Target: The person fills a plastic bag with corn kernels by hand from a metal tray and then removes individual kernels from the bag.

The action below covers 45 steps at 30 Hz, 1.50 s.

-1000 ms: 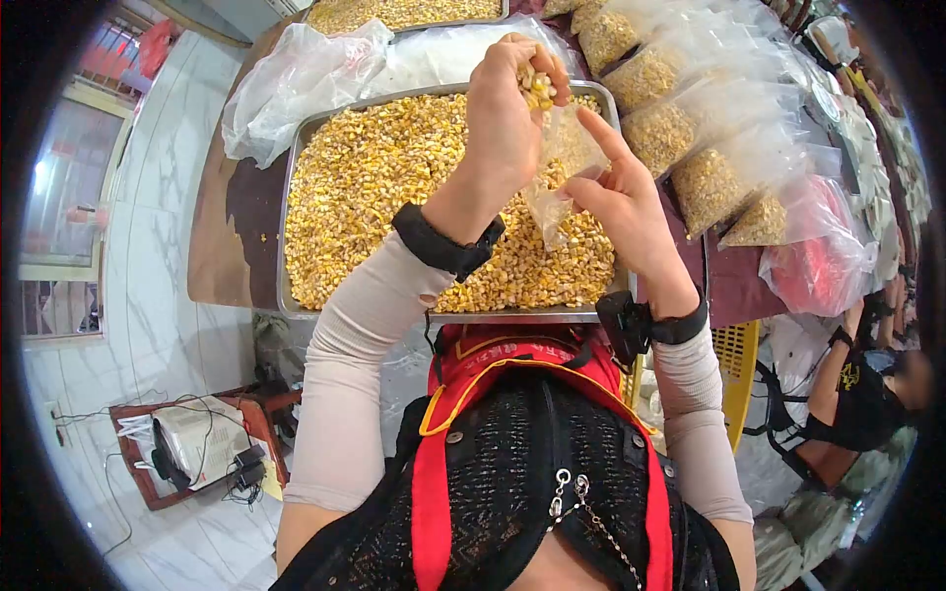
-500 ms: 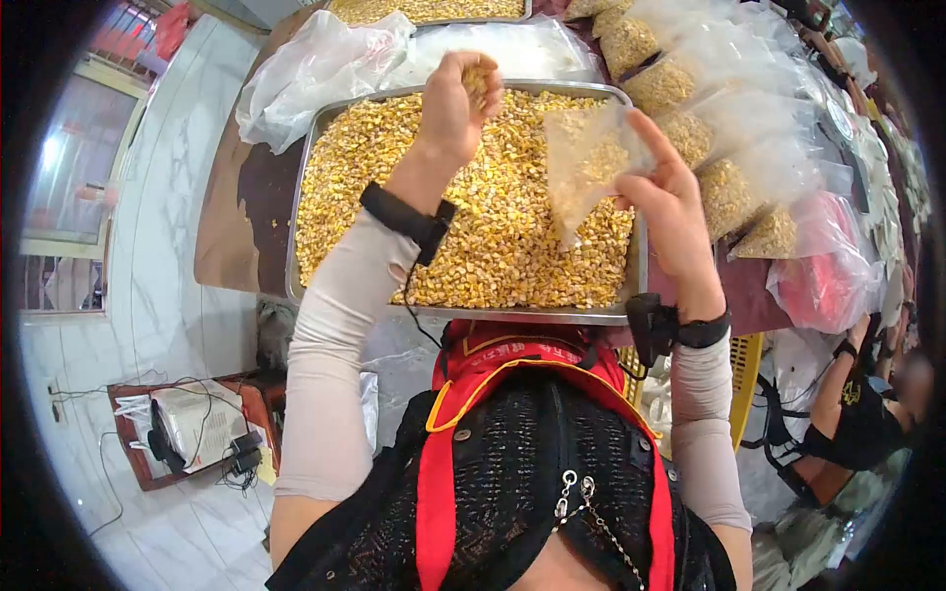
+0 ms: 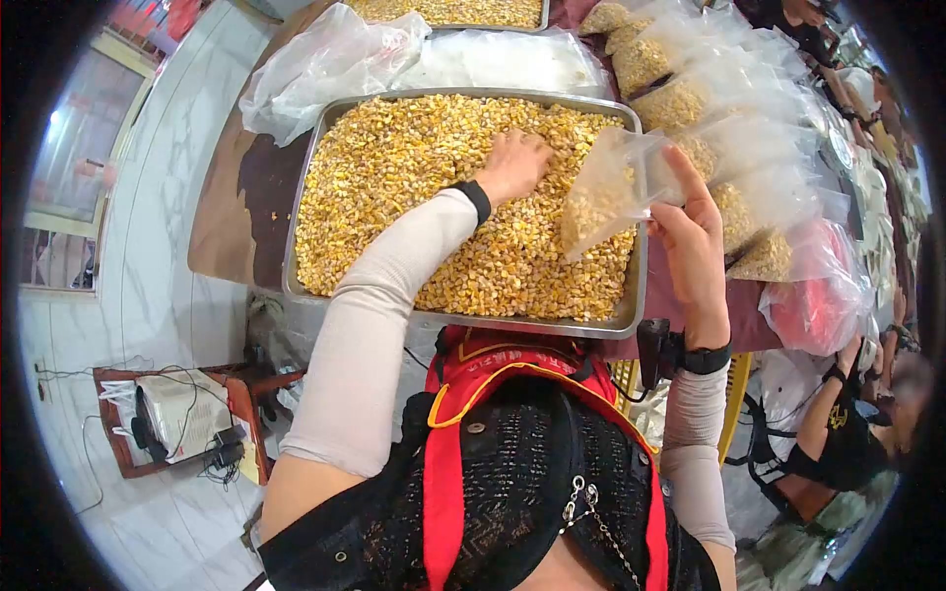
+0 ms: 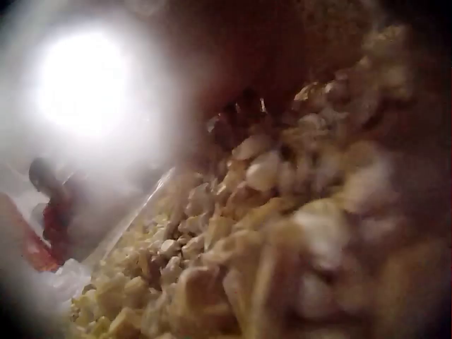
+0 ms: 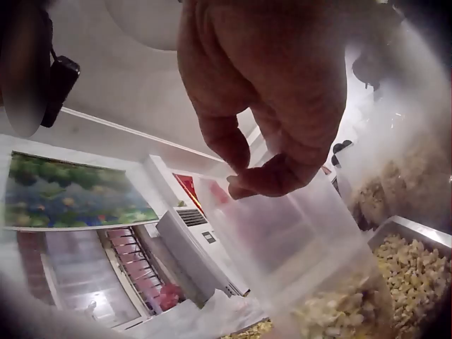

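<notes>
My left hand (image 3: 517, 165) reaches down into corn kernels (image 3: 394, 167) heaped in a metal tray (image 3: 299, 212). Its spread fingers touch the kernels, and the fingertips are buried. Blurred kernels (image 4: 205, 247) fill much of the left wrist view. Over the tray's right side, my right hand (image 3: 693, 236) pinches a clear plastic bag (image 3: 611, 187) near its upper edge, between thumb and fingers. In the right wrist view the bag (image 5: 289, 240) hangs below that pinch, with kernels (image 5: 346, 311) gathered in its lower part.
Several filled clear bags (image 3: 680, 103) stand in rows right of the tray. A pink bag (image 3: 813, 305) lies nearer. Behind the tray are crumpled plastic (image 3: 325, 64), a flat stack of plastic bags (image 3: 503, 61) and a second tray of corn (image 3: 453, 12). Another person (image 3: 852, 424) is at the right.
My left hand held kernels beside the bag, then moved left away from it, still cupping some. Now it is down in the tray's corn. My right hand keeps holding the bag, whose top has tilted right.
</notes>
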Tool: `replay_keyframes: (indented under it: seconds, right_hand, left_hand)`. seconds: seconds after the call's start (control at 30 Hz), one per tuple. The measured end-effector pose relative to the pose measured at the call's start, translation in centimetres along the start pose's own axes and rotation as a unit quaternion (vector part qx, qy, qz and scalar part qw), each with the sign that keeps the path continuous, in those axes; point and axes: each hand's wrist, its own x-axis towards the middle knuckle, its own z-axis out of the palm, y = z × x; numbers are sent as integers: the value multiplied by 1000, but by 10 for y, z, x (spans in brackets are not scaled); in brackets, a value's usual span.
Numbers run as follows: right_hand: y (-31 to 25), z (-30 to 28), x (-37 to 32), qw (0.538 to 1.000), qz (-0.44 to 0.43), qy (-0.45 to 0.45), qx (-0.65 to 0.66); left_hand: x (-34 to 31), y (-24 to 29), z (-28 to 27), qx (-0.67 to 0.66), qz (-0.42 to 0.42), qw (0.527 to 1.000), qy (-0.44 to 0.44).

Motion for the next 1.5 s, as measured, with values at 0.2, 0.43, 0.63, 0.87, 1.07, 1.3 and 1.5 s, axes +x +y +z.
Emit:
replay_keyframes:
  seconds: [0.2, 0.43, 0.63, 0.87, 1.07, 1.3, 1.5]
  right_hand:
    - [3, 7, 1, 999, -1, -36, -7]
    - [5, 6, 1, 999, -12, -40, -22]
    - [6, 10, 1, 998, -17, -55, -24]
    - [7, 15, 0, 996, -16, -76, -50]
    - [4, 23, 5, 994, -22, -89, -50]
    - [5, 21, 8, 993, -28, -100, -51]
    - [5, 22, 7, 994, -11, -87, -60]
  left_hand:
    - [-46, 4, -16, 19, 128, 991, 17]
    - [-62, -27, -53, -524, -276, 806, 17]
    - [-62, -33, -77, -889, -343, 304, 16]
    - [-12, 8, -157, -949, -91, 300, -13]
    - [7, 74, -167, -858, -65, 500, 99]
    - [7, 83, -157, -777, -43, 601, 182]
    - [3, 57, -161, -857, 10, 482, 180]
